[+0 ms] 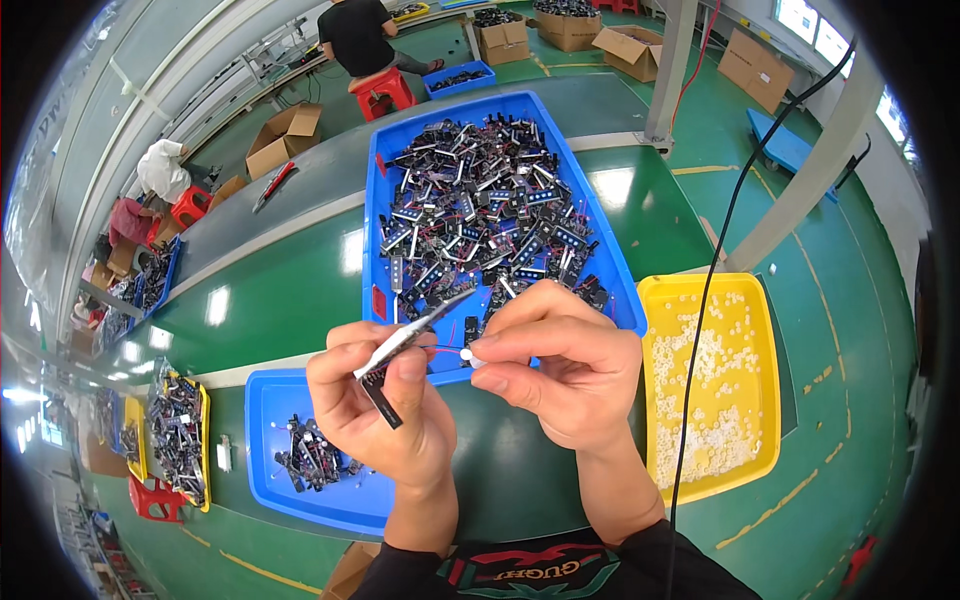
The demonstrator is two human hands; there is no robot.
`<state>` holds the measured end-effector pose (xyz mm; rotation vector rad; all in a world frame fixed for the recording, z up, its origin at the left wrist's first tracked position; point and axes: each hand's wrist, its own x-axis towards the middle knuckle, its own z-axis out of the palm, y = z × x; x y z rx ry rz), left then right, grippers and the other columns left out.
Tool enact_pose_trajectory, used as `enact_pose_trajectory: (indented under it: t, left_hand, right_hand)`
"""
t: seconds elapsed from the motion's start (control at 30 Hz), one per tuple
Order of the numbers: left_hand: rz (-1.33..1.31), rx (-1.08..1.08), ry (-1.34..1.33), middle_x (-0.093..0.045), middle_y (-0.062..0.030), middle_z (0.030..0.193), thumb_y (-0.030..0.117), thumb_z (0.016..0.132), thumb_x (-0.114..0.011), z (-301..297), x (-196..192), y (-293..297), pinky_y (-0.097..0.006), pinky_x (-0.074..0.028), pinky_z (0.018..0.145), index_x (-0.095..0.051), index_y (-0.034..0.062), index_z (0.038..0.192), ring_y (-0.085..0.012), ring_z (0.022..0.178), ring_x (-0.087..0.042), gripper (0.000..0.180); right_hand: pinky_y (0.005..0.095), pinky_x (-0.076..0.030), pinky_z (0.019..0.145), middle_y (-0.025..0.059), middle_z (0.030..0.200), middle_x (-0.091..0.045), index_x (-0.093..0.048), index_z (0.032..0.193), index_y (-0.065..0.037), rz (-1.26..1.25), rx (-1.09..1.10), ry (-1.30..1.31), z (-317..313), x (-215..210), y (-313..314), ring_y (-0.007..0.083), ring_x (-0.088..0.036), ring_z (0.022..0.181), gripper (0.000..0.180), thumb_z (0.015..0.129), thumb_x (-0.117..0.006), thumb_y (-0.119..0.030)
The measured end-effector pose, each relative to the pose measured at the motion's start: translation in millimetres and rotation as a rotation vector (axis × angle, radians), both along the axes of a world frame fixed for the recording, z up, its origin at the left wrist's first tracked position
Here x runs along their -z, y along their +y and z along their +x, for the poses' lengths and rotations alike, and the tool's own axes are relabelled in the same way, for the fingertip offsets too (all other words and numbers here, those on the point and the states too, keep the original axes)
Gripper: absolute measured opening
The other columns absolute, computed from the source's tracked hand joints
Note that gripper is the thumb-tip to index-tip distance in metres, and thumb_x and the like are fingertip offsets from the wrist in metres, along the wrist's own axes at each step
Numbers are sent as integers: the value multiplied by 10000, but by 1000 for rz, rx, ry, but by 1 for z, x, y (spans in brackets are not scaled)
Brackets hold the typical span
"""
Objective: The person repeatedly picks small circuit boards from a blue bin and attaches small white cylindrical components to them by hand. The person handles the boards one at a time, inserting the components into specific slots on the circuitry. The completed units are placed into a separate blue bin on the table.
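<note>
A small circuit strip [400, 345] is pinched in the left hand [385, 415] while a white bead [467, 355], at three o'clock, is gripped by the right hand [560, 370]; joining looks unfinished.

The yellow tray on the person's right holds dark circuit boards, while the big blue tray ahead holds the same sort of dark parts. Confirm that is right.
Not quite. In the head view the yellow tray holds small white beads, not circuit boards. The big blue tray ahead does hold the dark parts, and the right hand pinches one white bead between its fingers.
</note>
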<state>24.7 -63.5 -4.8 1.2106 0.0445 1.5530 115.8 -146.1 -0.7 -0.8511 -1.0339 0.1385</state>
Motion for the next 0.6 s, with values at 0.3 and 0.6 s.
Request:
enact_pose_trajectory:
  t: [0.3, 0.6]
  left_hand:
    - [177, -40, -52, -552, -121, 912, -11, 782, -734, 4, 3, 1, -290, -549, 592, -498, 63, 953, -232, 702, -643, 301]
    - [322, -24, -5, -512, -77, 912, 82, 796, -752, 0, 2, 2, -239, -487, 550, -510, 103, 953, -170, 663, -573, 289]
  right_hand:
    - [182, -422, 470, 130, 955, -628, -665, 996, 62, 18, -330, 378, -8, -2, -3, 79, -577, 569, 183, 815, -655, 90]
    - [171, -396, 449, 136, 899, -653, -515, 1117, 13, 109, -537, 636, -9, 3, -6, 74, -598, 637, 373, 786, -641, 128]
